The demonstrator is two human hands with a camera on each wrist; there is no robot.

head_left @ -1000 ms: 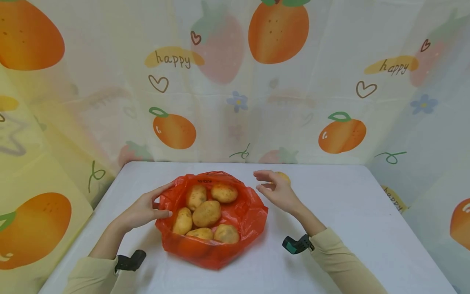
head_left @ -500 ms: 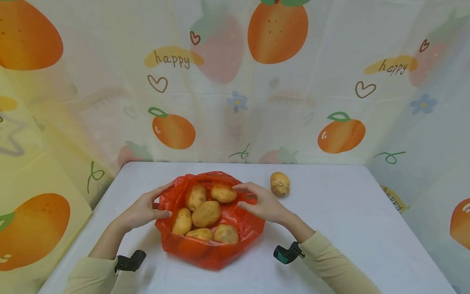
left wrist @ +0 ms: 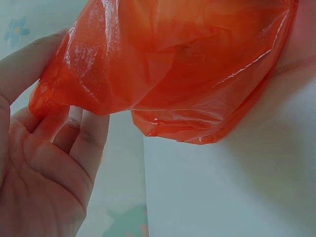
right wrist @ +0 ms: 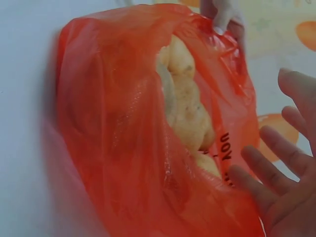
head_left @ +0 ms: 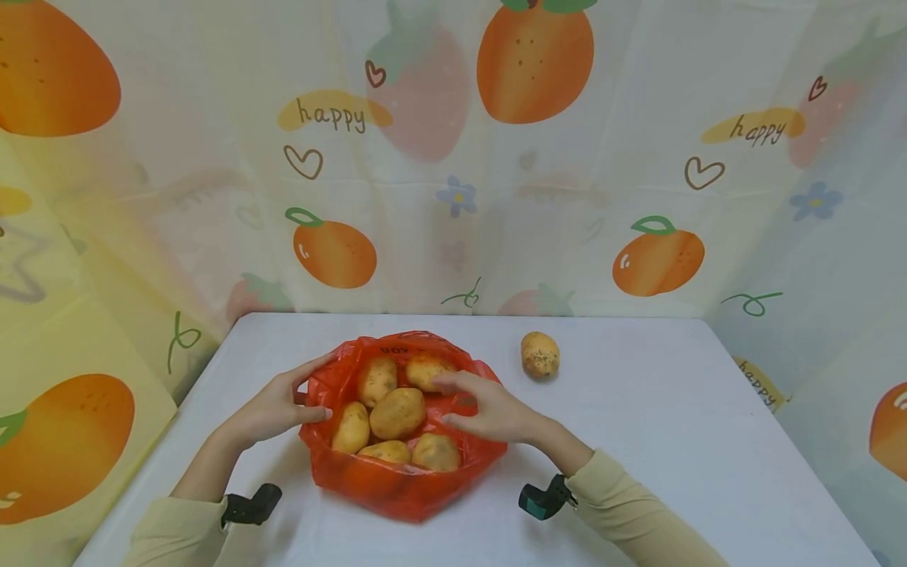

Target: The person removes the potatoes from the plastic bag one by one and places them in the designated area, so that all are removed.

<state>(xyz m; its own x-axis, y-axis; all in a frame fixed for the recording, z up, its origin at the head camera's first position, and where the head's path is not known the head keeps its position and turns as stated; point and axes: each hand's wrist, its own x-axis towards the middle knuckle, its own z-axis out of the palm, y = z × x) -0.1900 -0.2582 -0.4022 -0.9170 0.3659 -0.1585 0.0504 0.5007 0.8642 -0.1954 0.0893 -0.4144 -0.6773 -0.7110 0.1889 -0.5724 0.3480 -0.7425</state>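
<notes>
A red plastic bag [head_left: 407, 498] sits on the table with its mouth open upward and several potatoes [head_left: 398, 413] inside. My left hand [head_left: 265, 408] holds the bag's left rim, and the left wrist view shows red film [left wrist: 168, 74] lying over some of its fingers. At the right side of the mouth, my right hand [head_left: 496, 409] reaches over the rim with fingers spread and nothing between them. In the right wrist view its fingers [right wrist: 276, 153] are extended beside the bag's opening. Past the bag, at the back, a single potato [head_left: 540, 355] lies on the table.
The white tabletop [head_left: 673, 441] runs to a fruit-printed curtain [head_left: 538, 197] at the back and sides. Black cameras are strapped to both wrists, such as the right wrist camera [head_left: 546, 498].
My right hand has moved left and toward me, from in front of the lone potato to over the bag's right side, uncovering that potato. My left hand has stayed at the rim.
</notes>
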